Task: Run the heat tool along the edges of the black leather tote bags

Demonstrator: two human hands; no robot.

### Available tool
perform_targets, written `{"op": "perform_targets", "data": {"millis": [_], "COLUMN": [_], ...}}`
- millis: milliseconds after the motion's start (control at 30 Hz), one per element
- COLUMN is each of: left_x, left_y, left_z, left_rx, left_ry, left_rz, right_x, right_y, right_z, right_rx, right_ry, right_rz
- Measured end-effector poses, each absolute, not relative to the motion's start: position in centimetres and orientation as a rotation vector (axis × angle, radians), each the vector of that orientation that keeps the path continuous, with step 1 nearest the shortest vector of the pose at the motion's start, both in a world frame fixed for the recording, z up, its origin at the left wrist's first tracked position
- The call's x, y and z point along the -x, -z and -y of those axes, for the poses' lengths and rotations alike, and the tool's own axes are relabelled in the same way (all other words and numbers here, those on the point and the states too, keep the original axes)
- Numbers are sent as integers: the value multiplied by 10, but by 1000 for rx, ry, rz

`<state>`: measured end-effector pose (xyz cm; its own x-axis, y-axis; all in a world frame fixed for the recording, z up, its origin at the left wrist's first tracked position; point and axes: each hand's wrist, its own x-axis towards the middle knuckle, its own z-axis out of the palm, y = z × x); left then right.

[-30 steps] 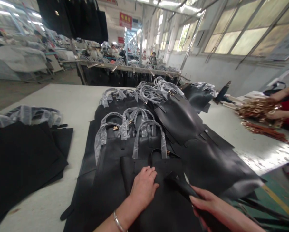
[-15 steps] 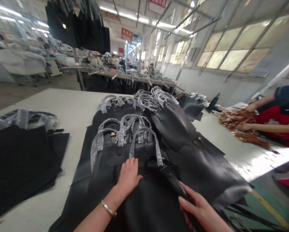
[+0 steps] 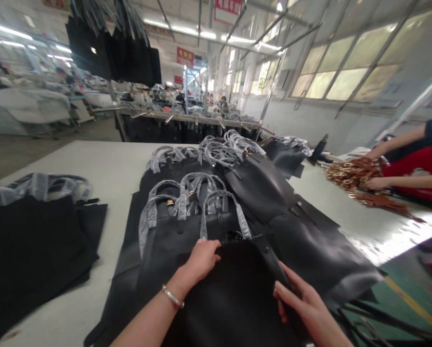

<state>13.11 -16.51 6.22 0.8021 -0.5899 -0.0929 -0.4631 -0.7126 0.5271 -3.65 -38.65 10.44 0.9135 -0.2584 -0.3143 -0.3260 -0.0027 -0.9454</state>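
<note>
A black tote bag (image 3: pixel 233 294) lies in front of me on a pile of similar bags, its plastic-wrapped handle (image 3: pixel 242 217) standing up from the top. My left hand (image 3: pixel 203 260), with a silver bracelet at the wrist, has its fingers curled over the bag's top edge. On the other side, my right hand (image 3: pixel 298 296) pinches the bag's right side edge between thumb and fingers, near a strip with a rivet (image 3: pixel 267 249). The bag's lower part runs out of view.
More black bags (image 3: pixel 261 180) with wrapped handles lie beyond and to the right on the white table (image 3: pixel 96 159). Another stack (image 3: pixel 38 246) lies at left. At right, a person's hands (image 3: pixel 376 183) handle brown straps with gold hardware (image 3: pixel 356 173). Black bags (image 3: pixel 111 53) hang overhead.
My left hand has shifted slightly right along the bag's top edge, and its fingers are more curled. My right hand has moved a little right, still gripping the side.
</note>
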Motion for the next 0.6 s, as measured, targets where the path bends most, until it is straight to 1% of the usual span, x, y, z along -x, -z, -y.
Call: {"op": "perform_targets", "data": {"millis": [200, 267, 433, 533, 600], "left_x": [-138, -141, -148, -150, -151], "left_y": [-47, -42, -29, -24, -24], "left_z": [159, 161, 174, 179, 180], "left_rx": [-2405, -2339, -2139, -2024, -1970], "left_ry": [411, 421, 538, 653, 705], "left_rz": [717, 689, 604, 533, 489], "right_x": [30, 32, 36, 31, 24], "right_y": [-112, -112, -109, -107, -106], "right_z": [410, 413, 386, 363, 354], "right_rx": [1584, 1591, 1558, 1569, 1585], "right_ry": [68, -17, -404, -523, -543], "right_rz": [-571, -542, -457, -380, -352]}}
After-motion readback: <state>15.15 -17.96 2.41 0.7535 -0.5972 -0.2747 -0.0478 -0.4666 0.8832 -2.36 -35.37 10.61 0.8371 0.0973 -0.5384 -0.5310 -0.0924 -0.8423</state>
